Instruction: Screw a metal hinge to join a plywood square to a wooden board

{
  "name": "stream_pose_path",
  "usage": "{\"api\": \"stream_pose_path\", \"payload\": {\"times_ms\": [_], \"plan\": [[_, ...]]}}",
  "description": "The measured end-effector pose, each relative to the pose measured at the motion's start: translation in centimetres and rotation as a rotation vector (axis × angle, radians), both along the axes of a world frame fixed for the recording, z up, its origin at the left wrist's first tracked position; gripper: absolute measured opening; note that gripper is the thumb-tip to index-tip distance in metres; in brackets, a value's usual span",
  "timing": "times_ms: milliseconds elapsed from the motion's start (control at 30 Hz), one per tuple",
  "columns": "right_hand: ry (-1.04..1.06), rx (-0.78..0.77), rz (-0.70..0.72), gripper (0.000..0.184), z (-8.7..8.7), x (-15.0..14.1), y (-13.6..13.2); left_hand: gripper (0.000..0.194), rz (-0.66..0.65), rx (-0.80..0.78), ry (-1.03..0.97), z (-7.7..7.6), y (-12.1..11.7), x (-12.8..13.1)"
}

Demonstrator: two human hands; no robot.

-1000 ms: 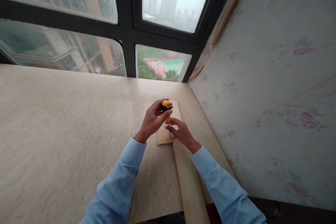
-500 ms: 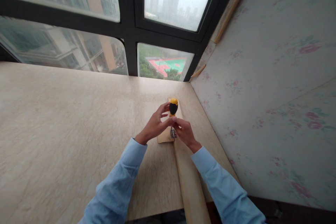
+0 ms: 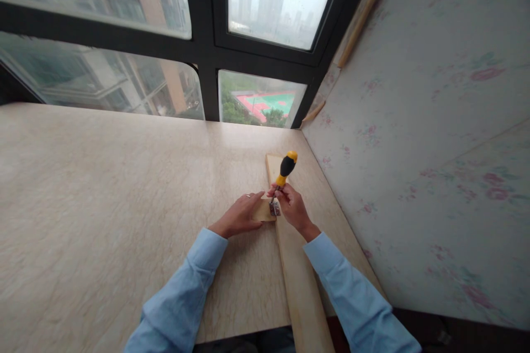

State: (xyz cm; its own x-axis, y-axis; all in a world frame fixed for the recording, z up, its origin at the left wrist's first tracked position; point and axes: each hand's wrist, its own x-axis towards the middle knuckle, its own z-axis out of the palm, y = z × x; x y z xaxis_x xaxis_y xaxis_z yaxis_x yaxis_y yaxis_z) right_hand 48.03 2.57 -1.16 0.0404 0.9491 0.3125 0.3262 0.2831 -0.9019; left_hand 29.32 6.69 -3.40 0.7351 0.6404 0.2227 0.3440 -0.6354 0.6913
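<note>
My right hand (image 3: 292, 205) pinches the shaft of a screwdriver (image 3: 287, 165) with a yellow and black handle. The tool leans to the right, its lower end at a small metal hinge (image 3: 274, 209). That hinge lies where a short wooden block (image 3: 262, 211) meets a long wooden board (image 3: 298, 270). Around the block's left end, my left hand (image 3: 240, 214) is closed, fingers along the far edge and thumb at the near one. Whether the screwdriver's tip sits in a screw is too small to tell.
The board runs along a marble-patterned sill (image 3: 116, 204) and juts past its near edge. On the right rises a wall with floral paper (image 3: 414, 176). Dark-framed windows (image 3: 207, 55) stand behind the sill.
My left hand has left the screwdriver and moved down and left onto the wooden block. The screwdriver has gone from nearly upright to leaning right, still in my right hand.
</note>
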Motion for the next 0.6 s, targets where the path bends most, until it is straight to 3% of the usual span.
{"api": "stream_pose_path", "payload": {"times_ms": [233, 467, 600], "plan": [[0.132, -0.038, -0.014, 0.025, -0.1, 0.0, 0.2, 0.084, 0.027, -0.070, -0.055, -0.7, 0.2, -0.3], [-0.003, 0.060, -0.127, 0.023, 0.8, -0.2, -0.1, 0.085, 0.030, -0.072, -0.054, -1.5, 0.5, -0.5], [0.007, 0.034, -0.207, 0.026, 0.9, -0.2, -0.3, 0.084, 0.044, -0.080, -0.081, -1.5, 0.5, -0.7]]}}
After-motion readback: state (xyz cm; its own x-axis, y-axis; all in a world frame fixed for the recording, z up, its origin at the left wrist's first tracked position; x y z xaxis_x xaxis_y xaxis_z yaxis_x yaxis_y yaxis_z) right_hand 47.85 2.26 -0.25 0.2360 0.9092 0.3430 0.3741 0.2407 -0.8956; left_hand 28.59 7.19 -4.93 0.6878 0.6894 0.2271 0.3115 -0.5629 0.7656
